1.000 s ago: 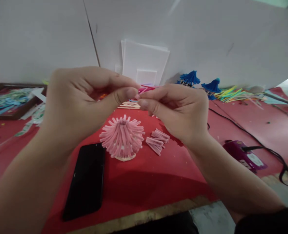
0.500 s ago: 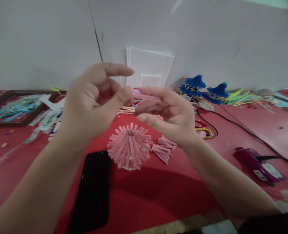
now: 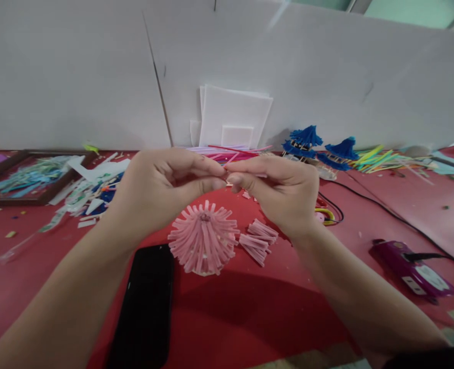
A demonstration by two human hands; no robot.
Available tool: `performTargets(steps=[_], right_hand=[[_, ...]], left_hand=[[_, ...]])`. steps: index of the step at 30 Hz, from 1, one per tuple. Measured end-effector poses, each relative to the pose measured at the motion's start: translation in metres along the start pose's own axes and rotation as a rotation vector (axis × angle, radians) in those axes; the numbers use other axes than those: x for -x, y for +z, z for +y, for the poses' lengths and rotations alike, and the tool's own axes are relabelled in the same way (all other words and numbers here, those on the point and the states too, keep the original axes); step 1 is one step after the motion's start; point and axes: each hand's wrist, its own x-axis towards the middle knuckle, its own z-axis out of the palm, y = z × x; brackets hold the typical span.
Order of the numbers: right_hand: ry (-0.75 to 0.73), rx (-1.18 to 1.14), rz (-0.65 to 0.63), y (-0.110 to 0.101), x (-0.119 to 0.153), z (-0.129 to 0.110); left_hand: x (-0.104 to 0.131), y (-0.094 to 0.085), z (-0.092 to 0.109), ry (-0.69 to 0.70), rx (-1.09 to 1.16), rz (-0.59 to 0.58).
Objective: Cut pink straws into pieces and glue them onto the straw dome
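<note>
Both my hands are raised over the red table, fingertips meeting. My left hand (image 3: 161, 189) pinches thumb to index finger at one end of a short pink pipe cleaner. My right hand (image 3: 284, 189) pinches close against it; a bit of the pink pipe cleaner (image 3: 261, 175) shows beneath its index finger, and the fingers hide the rest. Below them stands a cone-shaped, roof-like piece (image 3: 204, 238) of pink pipe cleaners fanning down from its top. Small bundles of cut pink pipe cleaners (image 3: 255, 246) lie just right of it.
A black phone (image 3: 144, 302) lies front left. Two blue pipe-cleaner pagodas (image 3: 304, 141) stand back right, near loose coloured pipe cleaners (image 3: 380, 159). A purple power strip (image 3: 413, 269) with a black cable lies right. White sheets (image 3: 234, 113) lean on the wall; a brown frame (image 3: 38, 197) lies left.
My hands have come lower and closer together. My left fingers, spread before, are now pinched, and my right fingers have closed too. The view has tilted up slightly.
</note>
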Motion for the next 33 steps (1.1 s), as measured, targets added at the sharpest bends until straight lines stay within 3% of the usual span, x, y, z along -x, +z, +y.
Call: performTargets(steps=[6, 10, 13, 19, 21, 24, 27, 31, 33], right_hand=[[-0.119, 0.024, -0.064, -0.003, -0.001, -0.001], [-0.287, -0.049, -0.208, -0.008, -0.007, -0.002], [-0.326, -0.046, -0.325, -0.015, -0.011, -0.003], [-0.291, 0.088, -0.58, -0.028, -0.016, -0.01], [-0.273, 0.102, -0.53, -0.028, -0.015, -0.012], [-0.239, 0.102, -0.332, -0.028, -0.01, -0.017], [-0.199, 0.125, -0.244, -0.028, 0.001, -0.02], [-0.34, 0.201, -0.152, -0.03, 0.026, -0.021], [-0.427, 0.26, -0.148, -0.031, 0.041, -0.02]], left_hand=[[-0.001, -0.006, 0.005, 0.062, -0.299, -0.018], [-0.003, -0.015, 0.008, 0.161, -0.339, -0.139], [-0.004, -0.022, 0.009, 0.246, -0.393, -0.165], [-0.005, -0.036, 0.008, 0.162, -0.459, -0.227], [-0.005, -0.038, 0.007, 0.151, -0.464, -0.25], [-0.006, -0.036, 0.006, 0.174, -0.436, -0.259], [-0.004, -0.026, 0.006, 0.18, -0.34, -0.207], [0.012, -0.008, 0.004, 0.072, -0.248, -0.027], [0.026, -0.002, -0.001, -0.038, -0.211, -0.036]])
